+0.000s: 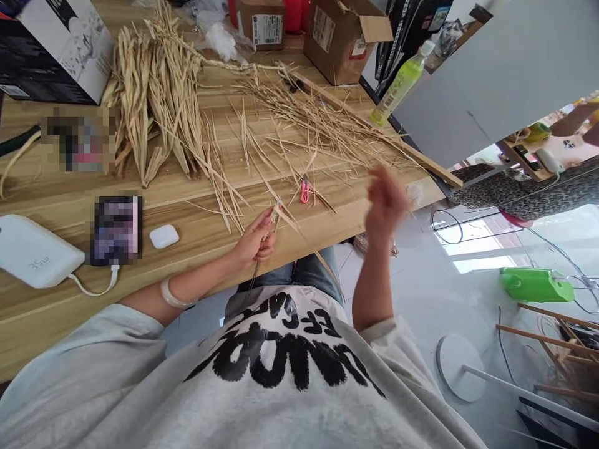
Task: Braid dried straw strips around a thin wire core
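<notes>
My left hand (256, 242) is closed around a small bundle of pale dried straw strands (277, 212) at the table's front edge. Loose strands stick out above the fingers, and a long one (322, 257) trails down to the right over my jeans. Thin dark strands hang below the fist. Raised off to the right, my right hand (386, 198) is smeared by motion, so its fingers cannot be made out. Between the two hands, pink thread snips (305, 189) lie on the wooden table (187, 206).
Thick sheaves of dried leaves (159, 100) and scattered split strands (318, 118) cover the back of the table. A wooden strip (421, 159) runs along the right. Around stand a green drink bottle (402, 84), cardboard boxes (334, 43), a power bank (40, 249), a phone (116, 229) and an earbud case (163, 236).
</notes>
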`<state>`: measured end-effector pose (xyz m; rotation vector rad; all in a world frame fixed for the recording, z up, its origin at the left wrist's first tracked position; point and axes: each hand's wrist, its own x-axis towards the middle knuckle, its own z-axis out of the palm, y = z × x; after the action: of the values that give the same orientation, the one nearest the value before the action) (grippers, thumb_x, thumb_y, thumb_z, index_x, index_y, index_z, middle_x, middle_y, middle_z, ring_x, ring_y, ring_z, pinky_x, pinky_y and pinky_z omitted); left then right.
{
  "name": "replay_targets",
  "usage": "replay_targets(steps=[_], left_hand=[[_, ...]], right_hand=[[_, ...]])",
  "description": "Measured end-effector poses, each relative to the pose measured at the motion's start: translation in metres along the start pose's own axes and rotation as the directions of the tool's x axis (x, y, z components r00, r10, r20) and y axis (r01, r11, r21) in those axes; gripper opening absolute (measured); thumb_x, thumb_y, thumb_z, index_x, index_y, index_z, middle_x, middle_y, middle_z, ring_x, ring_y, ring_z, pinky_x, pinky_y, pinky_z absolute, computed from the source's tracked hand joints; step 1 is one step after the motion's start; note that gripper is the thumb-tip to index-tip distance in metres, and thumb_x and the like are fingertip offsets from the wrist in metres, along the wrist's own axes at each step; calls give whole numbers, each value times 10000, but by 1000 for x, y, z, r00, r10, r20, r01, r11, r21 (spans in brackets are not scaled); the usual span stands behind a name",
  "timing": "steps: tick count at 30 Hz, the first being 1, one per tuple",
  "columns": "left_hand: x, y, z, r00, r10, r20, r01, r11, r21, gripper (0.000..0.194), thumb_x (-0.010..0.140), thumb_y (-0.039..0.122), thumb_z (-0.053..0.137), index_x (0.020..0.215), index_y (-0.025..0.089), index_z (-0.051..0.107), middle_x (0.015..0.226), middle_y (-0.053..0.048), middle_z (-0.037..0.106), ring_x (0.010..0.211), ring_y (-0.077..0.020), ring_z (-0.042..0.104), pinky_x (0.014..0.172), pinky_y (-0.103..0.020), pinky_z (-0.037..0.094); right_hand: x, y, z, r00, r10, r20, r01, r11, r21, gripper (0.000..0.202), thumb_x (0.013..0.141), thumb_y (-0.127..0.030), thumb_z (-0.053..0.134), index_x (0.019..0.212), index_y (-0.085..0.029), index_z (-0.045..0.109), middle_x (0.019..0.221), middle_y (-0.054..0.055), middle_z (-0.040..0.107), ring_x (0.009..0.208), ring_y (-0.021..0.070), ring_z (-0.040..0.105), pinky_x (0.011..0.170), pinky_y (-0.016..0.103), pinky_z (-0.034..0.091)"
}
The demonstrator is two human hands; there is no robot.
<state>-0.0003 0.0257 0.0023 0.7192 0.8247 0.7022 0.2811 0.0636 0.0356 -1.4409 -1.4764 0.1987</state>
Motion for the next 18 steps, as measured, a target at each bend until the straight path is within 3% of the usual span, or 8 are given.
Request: replay_targets(steps=[3,6,9,13,18], left_hand=[[-1,-2,0,1000,-8,10,8,1000,-7,741,923,572,575,1551,342,253,499,143,240,356,-51,87,351,-124,100],[-2,-3,0,1000,-8,29,8,1000,-5,710,933,562,565,1545,349,274,498,141,246,356,-50,79,350,-127,92],[-3,-2,2,999,-30,11,30,1000,-9,697,937,563,558,1542,353,283,495,139,242,347,-49,84,348,-133,77],[-4,-3,5,999,-41,-28,41,999,-15,675,943,540,560,1534,336,303,484,138,244,355,-51,76,351,-142,71],[-2,-6,1,1000,-5,-12,4,1000,-20,853,840,612,668,1540,313,285,489,148,244,376,-49,61,346,-138,83]], right_hand=[[19,22,67,980,-62,188,62,998,9,308,922,-390,541,1094,-203,715,1275,157,663,1226,260,612,998,437,518],[3,45,96,987,69,147,-82,993,88,300,925,-373,533,1006,-144,709,1265,203,665,1142,231,653,892,367,563],[-21,58,90,985,163,62,-169,978,122,310,919,-401,522,921,-143,694,1100,166,720,1001,190,673,827,319,558],[-36,59,72,981,194,-9,-190,967,171,320,896,-430,535,871,-148,684,892,100,722,833,165,664,776,302,537],[-39,53,68,961,276,-14,-260,919,296,370,872,-496,566,851,-142,672,816,81,703,759,163,667,742,303,538]])
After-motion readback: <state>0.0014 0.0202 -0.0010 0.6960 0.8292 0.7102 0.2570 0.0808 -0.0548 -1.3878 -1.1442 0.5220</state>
